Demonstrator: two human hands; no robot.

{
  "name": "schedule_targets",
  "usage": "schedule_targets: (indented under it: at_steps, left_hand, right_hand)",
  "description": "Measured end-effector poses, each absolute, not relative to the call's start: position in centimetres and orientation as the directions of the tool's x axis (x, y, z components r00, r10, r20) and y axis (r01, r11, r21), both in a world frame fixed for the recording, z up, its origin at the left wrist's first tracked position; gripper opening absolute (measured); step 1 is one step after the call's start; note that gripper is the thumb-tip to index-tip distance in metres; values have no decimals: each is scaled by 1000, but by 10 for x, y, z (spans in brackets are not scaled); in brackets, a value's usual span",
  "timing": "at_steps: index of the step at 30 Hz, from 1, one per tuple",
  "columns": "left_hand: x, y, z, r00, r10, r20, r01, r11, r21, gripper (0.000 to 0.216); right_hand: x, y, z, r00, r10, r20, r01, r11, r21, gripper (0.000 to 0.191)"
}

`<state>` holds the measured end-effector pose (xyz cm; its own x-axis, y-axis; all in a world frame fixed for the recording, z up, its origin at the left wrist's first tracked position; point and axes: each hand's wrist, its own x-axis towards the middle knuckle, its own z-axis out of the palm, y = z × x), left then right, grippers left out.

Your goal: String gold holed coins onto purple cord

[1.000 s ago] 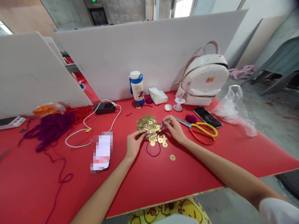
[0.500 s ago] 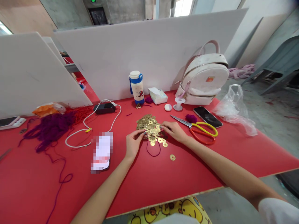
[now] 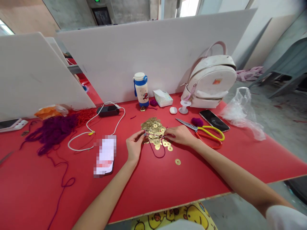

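Note:
A purple cord runs between my two hands and droops in a loop onto the red table. My left hand pinches one part of it, thumb and forefinger pressed together at the left side of a pile of gold coins. On the pile's right side, my right hand has its fingers closed on another part of the cord. The coins are round with holes in the middle. One loose coin lies apart, nearer the table's front. Whether a coin hangs on the cord I cannot tell.
Scissors and a phone lie right of my right hand. Behind the coins stand a bottle, a tissue pack and a white spool. Purple yarn, a white cable and a lit phone are leftward.
My left hand has moved a little left, away from my right hand. The cord between them is stretched wider, and its hanging loop has shifted and changed shape.

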<state>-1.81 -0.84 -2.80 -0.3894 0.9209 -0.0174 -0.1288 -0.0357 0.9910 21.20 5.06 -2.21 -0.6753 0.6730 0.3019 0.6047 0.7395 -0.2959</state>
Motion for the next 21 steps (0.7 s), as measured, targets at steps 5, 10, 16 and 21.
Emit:
schedule_targets:
  at_steps: [5, 10, 16, 21]
  left_hand:
    - [-19, -8, -28, -317, 948, -30, -176, -27, 984, 32]
    - [-18, -9, -30, -236, 971, -26, -161, -13, 987, 36]
    - [-14, -11, -31, -156, 988, 6, -65, -17, 998, 30]
    - [-12, -12, -30, -124, 992, 24, 36, -19, 999, 32]
  right_hand:
    - [207, 47, -21, -456, 763, 459, 458, 643, -614, 22]
    - [200, 42, -16, -128, 899, 418, 67, 428, -901, 20]
    - [200, 47, -13, 72, 950, 303, -136, 310, -941, 28]
    - [197, 44, -11, 91, 943, 320, -126, 330, -936, 29]
